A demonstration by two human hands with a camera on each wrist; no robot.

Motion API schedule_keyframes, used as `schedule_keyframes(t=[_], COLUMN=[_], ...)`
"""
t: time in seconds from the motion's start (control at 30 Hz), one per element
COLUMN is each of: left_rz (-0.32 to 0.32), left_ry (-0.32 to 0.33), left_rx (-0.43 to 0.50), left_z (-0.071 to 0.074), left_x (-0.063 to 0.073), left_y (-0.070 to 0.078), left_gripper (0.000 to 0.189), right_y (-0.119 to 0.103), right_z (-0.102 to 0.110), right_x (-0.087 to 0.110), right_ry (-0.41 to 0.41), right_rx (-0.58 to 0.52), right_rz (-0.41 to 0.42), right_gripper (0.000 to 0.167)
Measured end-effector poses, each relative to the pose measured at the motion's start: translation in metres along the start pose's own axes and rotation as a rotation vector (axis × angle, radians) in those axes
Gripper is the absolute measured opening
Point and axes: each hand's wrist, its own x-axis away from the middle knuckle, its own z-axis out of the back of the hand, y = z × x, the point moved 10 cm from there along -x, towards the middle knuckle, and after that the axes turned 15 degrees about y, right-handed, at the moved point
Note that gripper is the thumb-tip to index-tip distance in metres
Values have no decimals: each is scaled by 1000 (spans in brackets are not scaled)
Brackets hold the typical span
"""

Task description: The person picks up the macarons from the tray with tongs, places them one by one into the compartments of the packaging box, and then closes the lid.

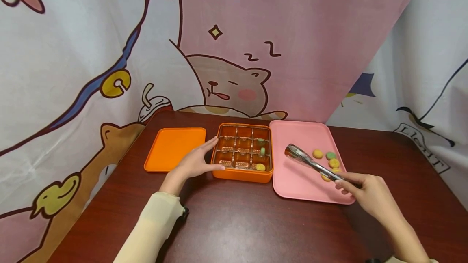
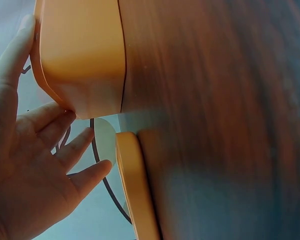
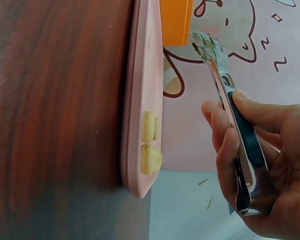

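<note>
My left hand (image 1: 193, 161) rests against the left front corner of an orange box (image 1: 241, 175), thumb and fingers spread along its rim. Clear dividers split the box into several compartments. Down its right column sit two green macarons (image 1: 262, 151) and a yellow macaron (image 1: 260, 167). My right hand (image 1: 373, 196) grips metal tongs (image 3: 247, 132) with dark handle grips, held above a pink tray (image 1: 292, 182). The tongs' tips point left toward the box; they look close together, and I cannot tell whether anything is between them. On the tray lie several yellow macarons (image 1: 317, 154) and a green one (image 1: 330, 156).
An orange lid (image 1: 177, 149) lies flat on the dark wooden table (image 1: 256, 226), left of the box. The tray stands right beside the box's right wall. A printed cartoon curtain (image 1: 303, 19) hangs behind the table's back edge and along both sides.
</note>
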Motion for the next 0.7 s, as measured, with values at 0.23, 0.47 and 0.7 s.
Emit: schedule_keyframes(t=[0.23,0.47,0.7], left_rz=[-6,-7,-11], left_ry=[1,-3,-1], left_rx=[3,-5,1], left_z=[-1,0,0], left_x=[0,0,0], left_y=[-1,1,1], left_gripper=[101,101,102], right_y=[-15,-31,-45], right_z=[-6,-12,-16], right_x=[-5,-9,-13], right_ry=[-32,-46,-34], right_rx=[-55,-96,-149], right_rz=[6,12,50], right_gripper=[20,15,13])
